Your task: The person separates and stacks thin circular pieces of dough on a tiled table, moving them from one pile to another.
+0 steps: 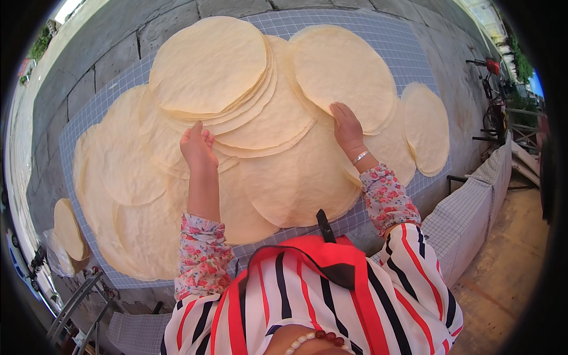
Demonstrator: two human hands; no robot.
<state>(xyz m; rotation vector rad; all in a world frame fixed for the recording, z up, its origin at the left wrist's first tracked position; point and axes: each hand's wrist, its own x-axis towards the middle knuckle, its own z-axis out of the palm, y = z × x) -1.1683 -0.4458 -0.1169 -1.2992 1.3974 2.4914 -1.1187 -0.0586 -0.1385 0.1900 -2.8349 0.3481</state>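
Observation:
Thin, round, cream-coloured sheets, which look like flatbread, lie in overlapping piles over the table. My left hand (198,145) is at the front edge of the tall left stack (210,65); its fingers are loosely curled and apart, and I see no sheet between them. Over the left front edge of the right stack (346,71) lies my right hand (348,127), fingers stretched out and touching the top sheet. Its thumb is hard to make out. Between the two stacks, more sheets (260,127) fan out. Wider layers of sheets (284,183) spread beneath and nearer to me.
A blue-grey checked cloth (408,50) covers the table. At the far right, a small pile of sheets (427,130) lies near the cloth's edge. More sheets (70,231) sit beside a clear plastic bag (58,257) at left. Paving (118,50) surrounds the table; a bicycle (491,106) stands right.

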